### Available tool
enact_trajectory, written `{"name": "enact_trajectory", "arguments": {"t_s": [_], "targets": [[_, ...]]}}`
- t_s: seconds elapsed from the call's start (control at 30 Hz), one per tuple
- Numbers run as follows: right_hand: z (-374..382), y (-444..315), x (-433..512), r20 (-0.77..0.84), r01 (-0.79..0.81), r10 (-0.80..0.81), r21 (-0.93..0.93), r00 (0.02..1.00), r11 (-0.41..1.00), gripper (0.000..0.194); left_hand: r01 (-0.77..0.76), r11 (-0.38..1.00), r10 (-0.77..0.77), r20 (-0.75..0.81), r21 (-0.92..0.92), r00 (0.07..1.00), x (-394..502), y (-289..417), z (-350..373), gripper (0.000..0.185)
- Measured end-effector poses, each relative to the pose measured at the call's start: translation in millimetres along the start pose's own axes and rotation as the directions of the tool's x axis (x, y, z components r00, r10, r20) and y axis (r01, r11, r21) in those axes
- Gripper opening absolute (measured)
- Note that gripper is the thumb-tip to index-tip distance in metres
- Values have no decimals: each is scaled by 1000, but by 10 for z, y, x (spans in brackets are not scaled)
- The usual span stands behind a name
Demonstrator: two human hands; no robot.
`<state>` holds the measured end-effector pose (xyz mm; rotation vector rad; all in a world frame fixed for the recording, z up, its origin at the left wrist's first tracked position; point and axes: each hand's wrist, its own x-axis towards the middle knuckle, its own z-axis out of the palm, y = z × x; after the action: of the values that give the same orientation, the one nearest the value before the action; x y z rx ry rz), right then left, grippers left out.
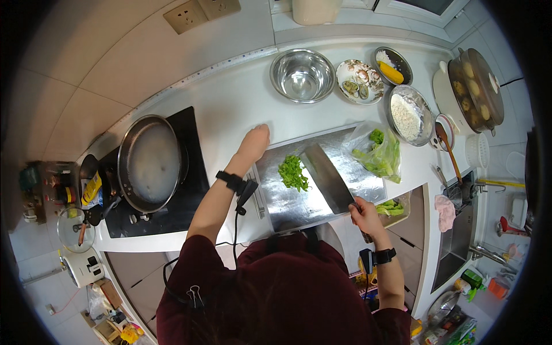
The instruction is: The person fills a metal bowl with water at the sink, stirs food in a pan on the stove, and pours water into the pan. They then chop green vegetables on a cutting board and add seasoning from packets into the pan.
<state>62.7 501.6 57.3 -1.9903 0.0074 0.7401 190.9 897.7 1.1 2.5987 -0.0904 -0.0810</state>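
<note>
My right hand (365,217) grips the handle of a wide-bladed cleaver (328,179). Its dark blade lies flat over the stainless steel cutting board (282,211). Left of the blade is a small heap of chopped green leaves (293,173). Beyond the board's upper left corner, my left hand (254,142) is over the white counter with its fingers curled; its palm is hidden. A clear plastic bag of leafy greens (377,155) rests on the board's right end. Below that corner, a bin (394,221) holds more green leaves (390,207).
A large pan of cloudy liquid (155,161) sits on the black cooktop (196,172) at left. Behind the board stand a steel bowl (302,75), a patterned bowl (360,82) and a bowl of white crumbly food (407,116). A lidded steamer (474,90) and sink (453,254) are at right.
</note>
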Motion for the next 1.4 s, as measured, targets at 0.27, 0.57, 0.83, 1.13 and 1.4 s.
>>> {"name": "enact_trajectory", "arguments": {"t_s": [0.27,0.57,0.83,1.13,1.4], "targets": [[67,-253,-64,12,19,-21,136,1000,990,16,-398,845,326,-245,-358,913,-640,845,104,15],[-116,-55,20,-90,56,-33,274,995,960,12,-217,913,169,-165,-346,972,-668,503,262,11],[-83,150,373,-57,66,-51,298,997,952,13,-460,887,462,-64,45,885,-456,750,573,24],[-65,283,582,-157,148,-177,-179,972,973,27,-401,902,368,-196,-163,909,-593,850,195,11],[-61,12,571,-146,52,-275,-796,950,603,33,-246,964,234,-116,-105,965,-711,1069,-85,9]]}}
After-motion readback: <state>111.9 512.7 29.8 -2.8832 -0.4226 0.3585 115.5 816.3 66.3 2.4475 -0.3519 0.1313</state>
